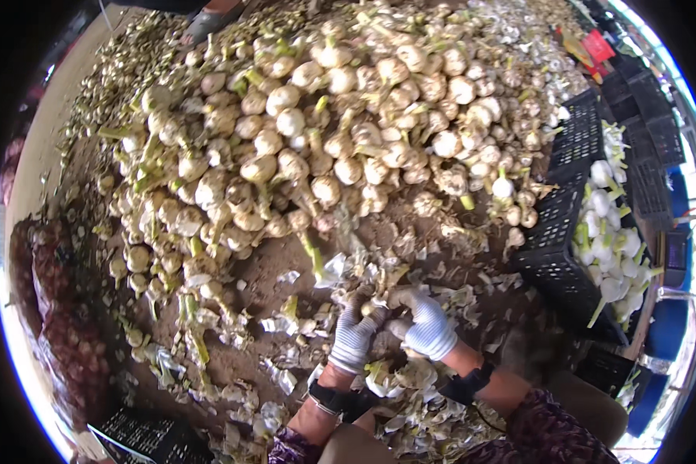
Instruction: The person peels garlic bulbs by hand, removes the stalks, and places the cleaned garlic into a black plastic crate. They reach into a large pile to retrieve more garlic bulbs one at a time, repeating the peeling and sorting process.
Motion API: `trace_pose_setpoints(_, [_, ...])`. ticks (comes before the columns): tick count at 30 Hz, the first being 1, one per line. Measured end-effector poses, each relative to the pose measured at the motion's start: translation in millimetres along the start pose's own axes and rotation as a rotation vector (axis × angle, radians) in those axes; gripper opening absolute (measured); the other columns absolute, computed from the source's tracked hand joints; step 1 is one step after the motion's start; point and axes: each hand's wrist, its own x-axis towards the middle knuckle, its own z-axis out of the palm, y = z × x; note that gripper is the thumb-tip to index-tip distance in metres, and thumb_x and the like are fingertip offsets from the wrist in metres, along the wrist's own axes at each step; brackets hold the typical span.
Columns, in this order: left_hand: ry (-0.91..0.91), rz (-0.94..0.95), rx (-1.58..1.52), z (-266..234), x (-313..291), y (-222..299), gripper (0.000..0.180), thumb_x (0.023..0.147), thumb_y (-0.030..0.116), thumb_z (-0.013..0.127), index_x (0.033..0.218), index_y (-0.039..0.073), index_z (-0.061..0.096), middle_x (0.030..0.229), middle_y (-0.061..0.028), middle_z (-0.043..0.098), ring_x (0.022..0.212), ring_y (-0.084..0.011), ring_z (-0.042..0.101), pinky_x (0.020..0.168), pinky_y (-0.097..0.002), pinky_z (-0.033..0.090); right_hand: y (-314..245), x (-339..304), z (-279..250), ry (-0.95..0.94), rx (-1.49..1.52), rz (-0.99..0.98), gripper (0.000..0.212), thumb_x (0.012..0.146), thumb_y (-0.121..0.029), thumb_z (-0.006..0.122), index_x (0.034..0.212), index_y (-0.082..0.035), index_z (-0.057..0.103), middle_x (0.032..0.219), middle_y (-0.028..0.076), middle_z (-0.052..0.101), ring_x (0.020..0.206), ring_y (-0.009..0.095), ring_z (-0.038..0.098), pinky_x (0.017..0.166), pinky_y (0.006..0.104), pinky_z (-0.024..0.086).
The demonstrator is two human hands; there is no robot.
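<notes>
My left hand (354, 334), in a white striped glove with dirty grey fingertips, is closed around a garlic bulb (369, 308), of which only a small pale part shows. Close beside it my right hand (428, 323), gloved the same way, has its fingers curled in toward the bulb. What exactly its fingertips pinch is partly hidden. Loose garlic skins (410, 379) lie beneath both hands and in front of me. Just beyond the hands, a garlic bulb's green stalk (314, 257) sticks out over the soil.
A large heap of unpeeled garlic (290, 124) spreads ahead. At the right, a black plastic crate (545, 251) holds cleaned white garlic (612, 243). Filled mesh sacks (69, 348) stand at the left, and another black crate (151, 437) at the lower left. Someone's foot (201, 25) shows at the far edge.
</notes>
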Motion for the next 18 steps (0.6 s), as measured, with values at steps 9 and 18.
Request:
trace_pose_setpoints(9, [0.034, 0.418, 0.877, -3, -28, 15, 0.068, 0.069, -0.003, 0.069, 0.128, 0.002, 0.036, 0.113, -0.0128, 0.052, 0.106, -0.0225, 0.054, 0.085, -0.0332, 0.048, -4, 10, 21, -0.144, 0.577, 0.584, 0.047, 0.079, -0.019, 0.069, 0.118, -0.002, 0.051, 0.102, 0.004, 0.059, 0.087, 0.012, 0.055, 0.078, 0.0261, 0.045])
trace_pose_setpoints(18, [0.020, 0.463, 1.015, 2, -46, 29, 0.071, 0.063, 0.001, 0.074, 0.125, 0.002, 0.039, 0.109, -0.0153, 0.056, 0.099, -0.0260, 0.058, 0.085, -0.0330, 0.047, -2, 3, 28, -0.092, 0.822, 0.523, 0.044, 0.079, 0.000, 0.063, 0.121, -0.003, 0.050, 0.098, 0.003, 0.061, 0.087, 0.009, 0.055, 0.078, 0.0228, 0.046])
